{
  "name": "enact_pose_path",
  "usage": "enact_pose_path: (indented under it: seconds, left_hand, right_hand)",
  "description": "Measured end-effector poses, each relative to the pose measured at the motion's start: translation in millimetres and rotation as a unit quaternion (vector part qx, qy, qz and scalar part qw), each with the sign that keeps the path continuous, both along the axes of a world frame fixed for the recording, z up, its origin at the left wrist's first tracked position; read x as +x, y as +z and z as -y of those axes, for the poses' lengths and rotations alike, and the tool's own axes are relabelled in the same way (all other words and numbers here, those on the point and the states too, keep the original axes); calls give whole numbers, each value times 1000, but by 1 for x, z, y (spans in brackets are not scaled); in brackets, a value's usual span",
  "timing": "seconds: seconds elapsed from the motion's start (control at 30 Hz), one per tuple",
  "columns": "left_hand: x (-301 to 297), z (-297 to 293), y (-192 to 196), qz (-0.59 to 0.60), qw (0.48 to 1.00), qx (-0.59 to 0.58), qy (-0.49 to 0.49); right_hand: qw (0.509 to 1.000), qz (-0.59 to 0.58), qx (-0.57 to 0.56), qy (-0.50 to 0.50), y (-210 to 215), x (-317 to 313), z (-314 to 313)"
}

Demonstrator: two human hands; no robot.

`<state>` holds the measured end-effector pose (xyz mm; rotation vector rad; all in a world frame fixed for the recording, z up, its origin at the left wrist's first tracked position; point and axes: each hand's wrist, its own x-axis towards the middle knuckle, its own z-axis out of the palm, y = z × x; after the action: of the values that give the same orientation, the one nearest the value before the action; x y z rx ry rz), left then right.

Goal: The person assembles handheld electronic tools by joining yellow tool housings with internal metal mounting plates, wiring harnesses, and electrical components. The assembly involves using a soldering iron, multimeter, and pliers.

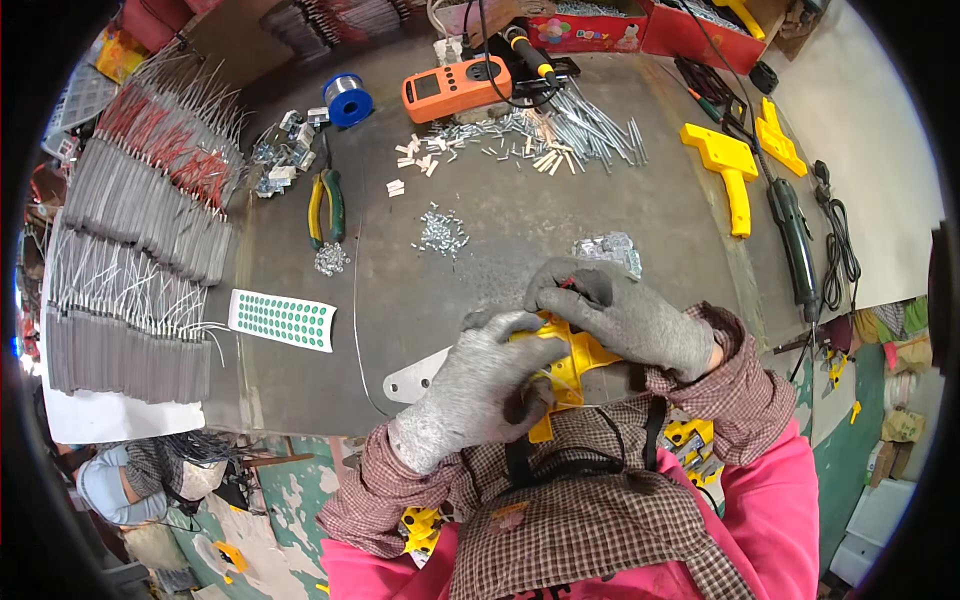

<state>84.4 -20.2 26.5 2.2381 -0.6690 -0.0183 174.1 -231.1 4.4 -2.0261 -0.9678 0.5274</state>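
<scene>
Both of my hands wear grey knit gloves and meet over a yellow pistol-shaped plastic housing at the table's near edge. My left hand is closed round the housing's left side, with a thin pale wire near its fingertips. At the housing's top my right hand has its fingers curled together. A small red part shows between its thumb and fingers, too small to name. Just beyond that hand lies a pile of small clear-looking pieces. A flat metal strip with holes lies beside my left hand.
Bundles of grey wired strips fill the left. Pliers, a green-dotted sticker sheet, a solder spool, screws and an orange meter lie ahead. Right are yellow shells and a corded electric screwdriver.
</scene>
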Motion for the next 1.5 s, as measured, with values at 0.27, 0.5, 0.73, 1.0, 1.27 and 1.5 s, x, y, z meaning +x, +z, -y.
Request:
enact_pose_path:
  seconds: [0.27,0.5,0.73,1.0,1.27,1.5]
  left_hand:
    - [-1,-11,-9,4,994,-110,24]
    - [-1,-7,0,-178,859,-393,275]
    - [0,-7,-1,-169,845,-414,294]
    - [3,-10,-4,-132,871,-368,296]
    - [5,-16,-6,-208,821,-456,275]
    - [6,-15,-4,-215,846,-409,265]
  right_hand:
    - [957,-244,145,-62,19,0,-20]
    - [938,-287,114,-158,24,-13,-37]
    - [971,-88,165,-149,8,-24,-43]
    - [973,-77,124,-182,18,-30,-43]
    - [901,-343,216,-153,19,-11,-36]
    - [948,-251,139,-136,22,-16,-41]
